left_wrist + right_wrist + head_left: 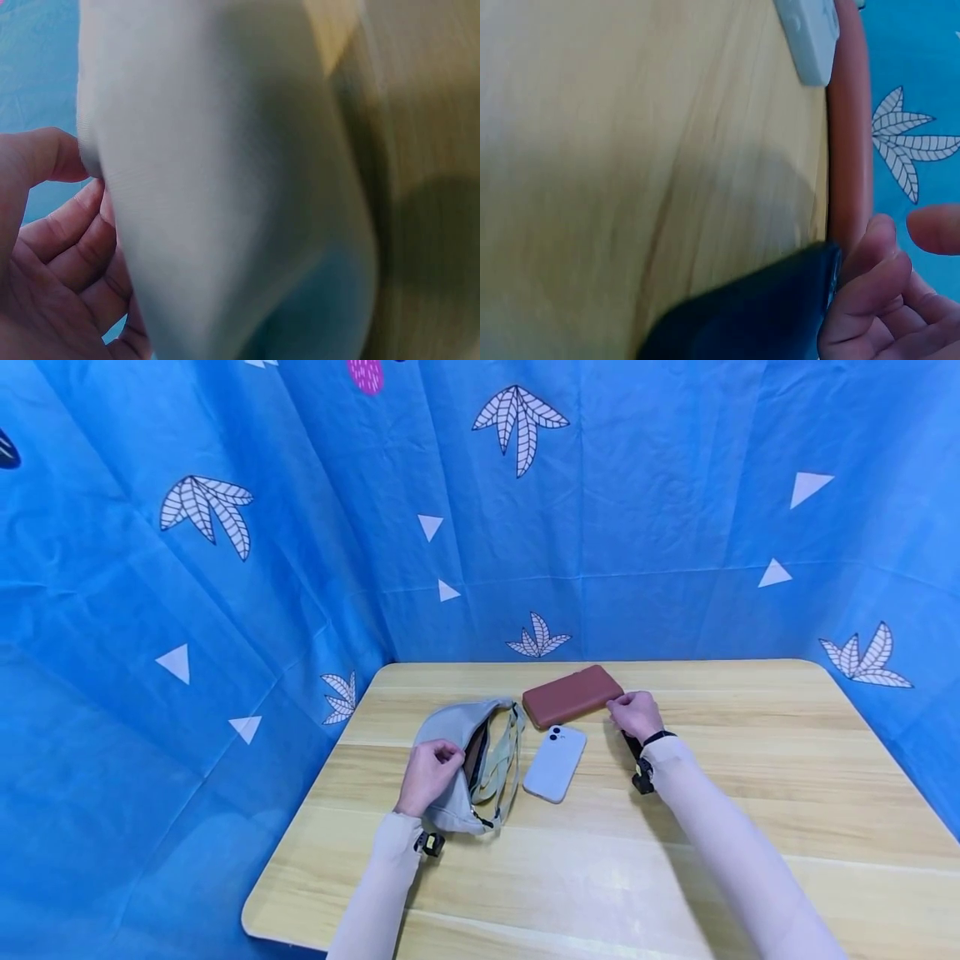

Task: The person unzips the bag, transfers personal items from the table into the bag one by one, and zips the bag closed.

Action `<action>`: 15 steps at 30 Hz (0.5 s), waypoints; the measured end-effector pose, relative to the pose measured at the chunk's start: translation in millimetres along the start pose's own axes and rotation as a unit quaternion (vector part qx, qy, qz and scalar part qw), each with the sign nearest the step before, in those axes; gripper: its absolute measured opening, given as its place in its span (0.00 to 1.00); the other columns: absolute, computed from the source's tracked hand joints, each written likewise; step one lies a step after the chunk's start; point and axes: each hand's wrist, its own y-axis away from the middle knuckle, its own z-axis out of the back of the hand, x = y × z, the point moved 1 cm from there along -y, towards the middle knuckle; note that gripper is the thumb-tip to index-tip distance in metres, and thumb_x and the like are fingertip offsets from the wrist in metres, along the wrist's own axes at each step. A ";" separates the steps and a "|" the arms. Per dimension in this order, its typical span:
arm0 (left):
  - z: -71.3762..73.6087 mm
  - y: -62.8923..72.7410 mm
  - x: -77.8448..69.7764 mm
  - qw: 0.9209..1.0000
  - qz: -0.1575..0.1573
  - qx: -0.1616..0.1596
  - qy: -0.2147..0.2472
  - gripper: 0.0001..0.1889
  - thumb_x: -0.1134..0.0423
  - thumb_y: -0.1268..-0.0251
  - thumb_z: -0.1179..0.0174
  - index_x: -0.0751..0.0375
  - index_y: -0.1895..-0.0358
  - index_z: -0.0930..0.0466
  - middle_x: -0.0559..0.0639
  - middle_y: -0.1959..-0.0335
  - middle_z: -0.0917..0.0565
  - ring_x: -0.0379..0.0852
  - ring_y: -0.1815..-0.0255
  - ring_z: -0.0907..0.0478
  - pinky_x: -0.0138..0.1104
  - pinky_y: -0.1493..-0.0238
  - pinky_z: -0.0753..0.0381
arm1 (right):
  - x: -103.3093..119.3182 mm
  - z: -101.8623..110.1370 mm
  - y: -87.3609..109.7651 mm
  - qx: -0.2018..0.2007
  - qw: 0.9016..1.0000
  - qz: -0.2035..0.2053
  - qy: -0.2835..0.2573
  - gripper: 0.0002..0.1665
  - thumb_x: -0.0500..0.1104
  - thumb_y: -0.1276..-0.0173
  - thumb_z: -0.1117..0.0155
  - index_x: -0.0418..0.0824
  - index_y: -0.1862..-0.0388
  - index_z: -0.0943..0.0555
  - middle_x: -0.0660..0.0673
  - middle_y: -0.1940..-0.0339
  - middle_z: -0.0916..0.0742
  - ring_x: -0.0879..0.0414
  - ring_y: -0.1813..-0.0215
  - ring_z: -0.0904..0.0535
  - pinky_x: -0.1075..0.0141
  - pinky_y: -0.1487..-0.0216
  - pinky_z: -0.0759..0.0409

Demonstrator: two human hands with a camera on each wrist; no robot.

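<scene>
On the left of the table lies a pale grey waist bag (450,727), its zipped mouth gaping and a dark lining showing inside. My left hand (431,772) pinches fabric at the edge of that mouth, thumb against fingertips, as the left wrist view shows too. A brown-red wallet (573,696) rests at the back. Beside its right end is my right hand (636,716), fingertips at the corner, fingers loosely bent and thumb (934,229) apart from them. Close by those fingers shows a flat dark object (757,307) with rounded corners, kind unclear.
A light lilac phone (555,763) lies camera side up between the bag and my right arm. The bag's pale strap (512,752) loops toward it. Blue patterned cloth (637,527) hangs behind and left of the wooden table (570,877).
</scene>
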 end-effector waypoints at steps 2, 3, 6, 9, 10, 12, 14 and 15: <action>-0.4 0.2 0.0 1.000 -0.002 0.000 -0.001 0.05 0.65 0.39 0.34 0.61 0.67 0.10 0.52 0.73 0.12 0.38 0.74 0.21 0.28 0.67 0.22 | -1.1 1.4 -3.4 -0.016 0.999 0.008 0.027 0.24 0.50 0.21 0.45 0.30 0.44 0.18 0.34 0.57 0.12 0.52 0.67 0.21 0.63 0.65 0.24; -0.5 0.3 0.0 1.000 -0.003 -0.001 -0.003 0.05 0.65 0.39 0.35 0.61 0.67 0.10 0.52 0.73 0.12 0.38 0.74 0.21 0.28 0.67 0.22 | -1.4 2.0 -5.0 -0.022 0.999 0.011 0.037 0.24 0.50 0.21 0.45 0.30 0.44 0.18 0.33 0.54 0.12 0.50 0.63 0.20 0.61 0.62 0.23; -0.7 0.2 0.3 1.000 -0.005 -0.002 -0.008 0.05 0.65 0.39 0.35 0.61 0.67 0.10 0.51 0.73 0.12 0.38 0.74 0.21 0.29 0.67 0.22 | -1.6 3.3 -8.3 -0.035 0.998 0.017 0.057 0.25 0.51 0.21 0.44 0.30 0.43 0.18 0.31 0.45 0.15 0.44 0.52 0.19 0.57 0.52 0.21; -0.7 0.1 0.4 1.000 -0.005 -0.004 -0.012 0.05 0.65 0.39 0.35 0.60 0.67 0.10 0.51 0.74 0.12 0.38 0.74 0.21 0.29 0.67 0.22 | -2.3 4.1 -10.6 -0.037 0.997 0.018 0.063 0.26 0.51 0.22 0.45 0.30 0.43 0.19 0.29 0.41 0.16 0.40 0.47 0.19 0.51 0.47 0.21; -0.6 0.1 0.3 1.000 -0.006 -0.005 -0.012 0.05 0.65 0.39 0.35 0.60 0.67 0.10 0.51 0.74 0.12 0.38 0.74 0.21 0.29 0.67 0.22 | -2.7 4.3 -11.3 -0.039 0.997 0.018 0.067 0.26 0.51 0.22 0.45 0.30 0.43 0.19 0.29 0.41 0.16 0.39 0.46 0.19 0.50 0.45 0.21; -0.4 0.2 -0.3 1.000 -0.005 -0.005 -0.013 0.05 0.65 0.39 0.35 0.60 0.67 0.10 0.51 0.74 0.12 0.38 0.74 0.21 0.28 0.67 0.23 | -3.1 4.2 -12.3 -0.045 0.996 0.022 0.076 0.26 0.51 0.22 0.46 0.29 0.43 0.20 0.28 0.41 0.16 0.38 0.46 0.20 0.48 0.44 0.21; -0.4 0.3 -1.3 1.000 -0.005 -0.004 -0.012 0.05 0.65 0.39 0.35 0.60 0.67 0.10 0.51 0.74 0.12 0.38 0.74 0.21 0.28 0.67 0.23 | -3.1 4.3 -13.2 -0.056 0.994 0.026 0.088 0.27 0.51 0.22 0.46 0.28 0.43 0.20 0.27 0.41 0.17 0.36 0.44 0.21 0.46 0.41 0.22; -0.4 0.3 -1.8 1.000 -0.005 -0.003 -0.012 0.05 0.65 0.39 0.35 0.60 0.67 0.10 0.51 0.74 0.12 0.38 0.74 0.21 0.28 0.67 0.23 | -3.1 4.3 -13.5 -0.060 0.993 0.028 0.097 0.27 0.51 0.23 0.46 0.27 0.44 0.21 0.27 0.40 0.18 0.35 0.43 0.22 0.45 0.40 0.23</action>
